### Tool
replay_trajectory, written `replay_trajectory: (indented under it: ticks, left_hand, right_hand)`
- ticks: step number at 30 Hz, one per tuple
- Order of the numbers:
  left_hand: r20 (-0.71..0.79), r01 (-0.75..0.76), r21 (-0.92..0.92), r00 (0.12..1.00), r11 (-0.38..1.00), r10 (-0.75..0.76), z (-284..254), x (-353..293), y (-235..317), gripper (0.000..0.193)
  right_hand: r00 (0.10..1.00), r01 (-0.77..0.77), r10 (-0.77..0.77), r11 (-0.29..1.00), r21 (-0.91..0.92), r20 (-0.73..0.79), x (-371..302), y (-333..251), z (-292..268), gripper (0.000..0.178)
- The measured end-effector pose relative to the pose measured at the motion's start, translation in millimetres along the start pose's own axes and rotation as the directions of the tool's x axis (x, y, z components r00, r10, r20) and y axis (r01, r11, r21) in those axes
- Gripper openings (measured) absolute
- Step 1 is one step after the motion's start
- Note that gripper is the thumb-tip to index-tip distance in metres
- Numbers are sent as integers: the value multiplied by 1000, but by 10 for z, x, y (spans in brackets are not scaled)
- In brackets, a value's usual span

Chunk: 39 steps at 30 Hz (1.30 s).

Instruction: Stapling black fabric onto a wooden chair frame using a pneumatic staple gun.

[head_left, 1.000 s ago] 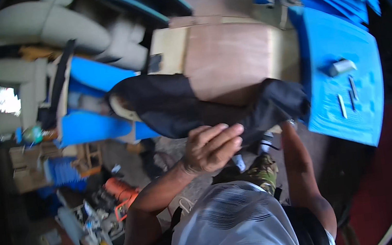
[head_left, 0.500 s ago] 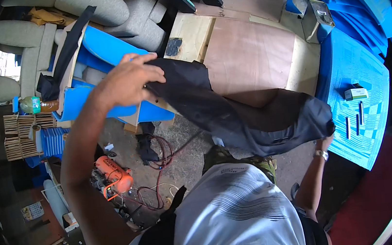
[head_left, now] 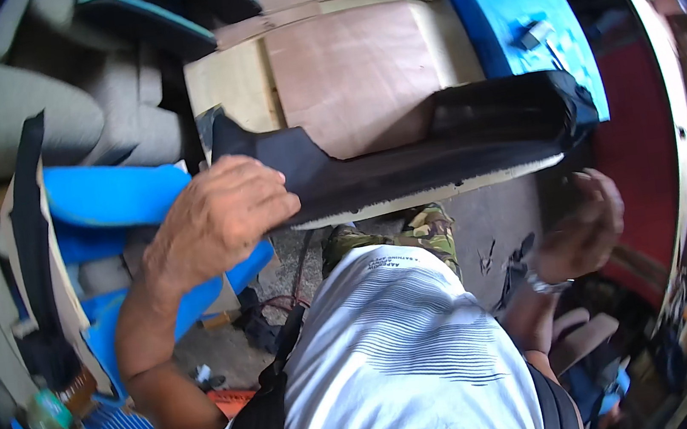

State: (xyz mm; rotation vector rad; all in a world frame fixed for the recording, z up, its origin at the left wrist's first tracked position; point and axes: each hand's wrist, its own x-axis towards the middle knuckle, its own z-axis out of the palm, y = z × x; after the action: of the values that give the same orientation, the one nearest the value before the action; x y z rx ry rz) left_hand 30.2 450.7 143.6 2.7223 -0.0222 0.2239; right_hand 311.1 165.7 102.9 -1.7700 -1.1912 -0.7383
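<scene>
A long piece of black fabric (head_left: 372,166) stretches across the near side of the plywood-topped bench, raised at both ends and low in the middle. Along its near edge runs a pale, board-like strip (head_left: 444,191). My left hand (head_left: 226,203) is closed over the fabric's left part, fingers curled at the near edge; what lies under the fingers is hidden. Off the fabric's right end, my right hand (head_left: 581,224) is in the air, apart from it. Motion blurs its fingers, and I see nothing held there.
A plywood sheet (head_left: 352,76) lies on the bench behind the fabric. Blue panels (head_left: 113,191) and grey cushions (head_left: 31,116) crowd the left. At the back right a blue-covered surface (head_left: 498,7) carries a small box (head_left: 534,35). A red surface (head_left: 635,144) stands further right.
The black fabric has straightened and levelled, and the pale strip now shows along its near edge. My right hand has come away from its right end. The view has swung to the right.
</scene>
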Motion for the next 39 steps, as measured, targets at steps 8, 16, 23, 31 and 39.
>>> replay_trajectory:
  ticks: [8,16,23,31,39]
  left_hand:
    - [-167,-152,-215,979,965,117,321,-119,-217,17]
    - [-440,-286,-34,865,958,243,963,101,-455,23]
    - [-436,-248,25,869,968,234,1071,331,-659,8]
    - [-477,-244,-49,857,968,192,1435,701,-537,11]
    - [-259,-188,-287,959,939,113,1404,1192,-273,39]
  right_hand:
    - [960,-45,-58,932,359,272,-322,-1226,466,36]
    - [582,-19,-211,962,272,786,137,-1044,1201,23]
    - [770,29,-306,893,449,559,-97,-669,1560,18]
    - [801,-58,-296,827,559,520,-13,-87,1542,14]
    - [696,-345,-4,875,339,718,-5,37,1036,19]
